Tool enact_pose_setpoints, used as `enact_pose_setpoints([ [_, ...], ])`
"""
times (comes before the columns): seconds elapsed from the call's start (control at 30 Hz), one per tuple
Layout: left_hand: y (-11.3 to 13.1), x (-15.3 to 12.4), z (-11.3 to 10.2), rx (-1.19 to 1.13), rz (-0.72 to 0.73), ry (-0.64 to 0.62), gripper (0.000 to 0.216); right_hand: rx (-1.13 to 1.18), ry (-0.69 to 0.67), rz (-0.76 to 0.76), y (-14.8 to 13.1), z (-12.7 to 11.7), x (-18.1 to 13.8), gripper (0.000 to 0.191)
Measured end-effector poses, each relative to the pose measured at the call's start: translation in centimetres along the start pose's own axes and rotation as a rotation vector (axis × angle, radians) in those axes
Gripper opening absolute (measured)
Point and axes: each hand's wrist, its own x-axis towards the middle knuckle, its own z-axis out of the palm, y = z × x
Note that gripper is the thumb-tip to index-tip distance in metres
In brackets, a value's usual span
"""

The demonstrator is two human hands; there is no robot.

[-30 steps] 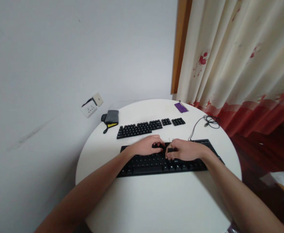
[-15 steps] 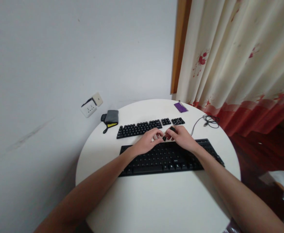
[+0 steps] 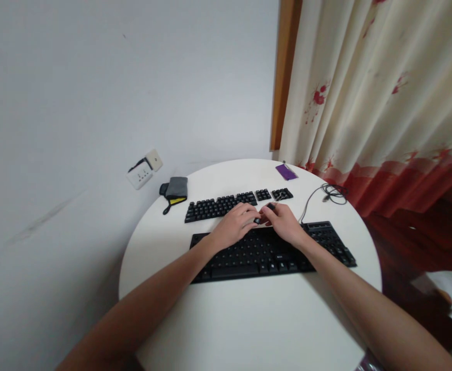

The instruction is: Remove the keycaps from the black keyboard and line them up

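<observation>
A black keyboard (image 3: 249, 255) lies across the middle of the round white table (image 3: 249, 319). Behind it sit rows of loose black keycaps (image 3: 218, 205) laid out in keyboard order. My left hand (image 3: 235, 224) and my right hand (image 3: 283, 221) meet just above the keyboard's back edge, fingers curled. Between their fingertips is a small black piece (image 3: 257, 220), probably a keycap. My right hand also grips a small dark tool (image 3: 272, 206), only partly visible.
A grey and yellow pouch (image 3: 176, 188) lies at the table's back left. A purple card (image 3: 286, 171) rests at the far edge. The keyboard's coiled cable (image 3: 332, 193) lies at right. A wall socket (image 3: 143, 172) and a curtain (image 3: 372, 93) stand behind.
Both hands lifted off the keyboard's keys and moved back toward the loose keycap rows, bringing a small black piece with them. They now hover together just above the keyboard's back edge.
</observation>
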Motion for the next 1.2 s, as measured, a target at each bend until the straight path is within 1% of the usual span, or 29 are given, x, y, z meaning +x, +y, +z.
enact_pose_setpoints([
  [0.13,0.5,0.1,-0.3,0.092,0.021,0.012,0.015,-0.014,0.033,-0.002,0.1,0.1,0.0,0.026],
  [0.27,0.8,0.0,-0.4,0.054,0.016,0.036,0.013,-0.085,0.066,-0.031,0.1,0.3,-0.2,0.027],
  [0.37,0.3,0.2,-0.8,0.041,-0.054,0.127,0.013,-0.081,0.083,-0.011,0.2,0.3,-0.1,0.028],
  [0.43,-0.4,0.7,-1.2,0.081,-0.129,0.190,0.012,-0.046,0.109,0.003,0.4,0.1,0.2,0.028],
  [0.47,-0.9,1.1,-1.4,0.113,-0.167,0.201,0.011,-0.032,0.129,0.007,0.4,-0.1,0.3,0.028],
  [0.5,-1.5,1.4,-1.5,0.148,-0.198,0.187,0.011,-0.023,0.151,0.010,0.5,-0.3,0.5,0.028],
  [0.57,-2.6,2.1,-1.4,0.215,-0.244,0.101,0.011,-0.015,0.187,0.016,0.6,-0.6,0.7,0.028],
  [0.67,-4.0,2.6,-0.6,0.273,-0.291,-0.033,0.010,-0.012,0.216,0.025,0.5,-1.0,0.9,0.027],
  [0.73,-4.7,2.4,0.1,0.286,-0.312,-0.067,0.009,-0.014,0.219,0.021,0.3,-1.1,0.9,0.027],
  [0.83,-5.4,1.7,0.8,0.290,-0.334,-0.070,0.010,-0.023,0.217,0.002,0.3,-1.1,0.8,0.029],
  [0.93,-5.8,1.1,0.9,0.295,-0.343,-0.055,0.014,-0.028,0.222,-0.023,0.2,-1.1,0.8,0.030],
  [1.1,-5.9,0.9,1.1,0.322,-0.373,0.003,0.033,-0.003,0.243,-0.065,-0.2,-1.1,0.7,0.029],
  [1.2,-6.1,0.9,1.3,0.337,-0.407,0.027,0.038,0.005,0.243,-0.067,-0.4,-1.1,0.6,0.029],
])
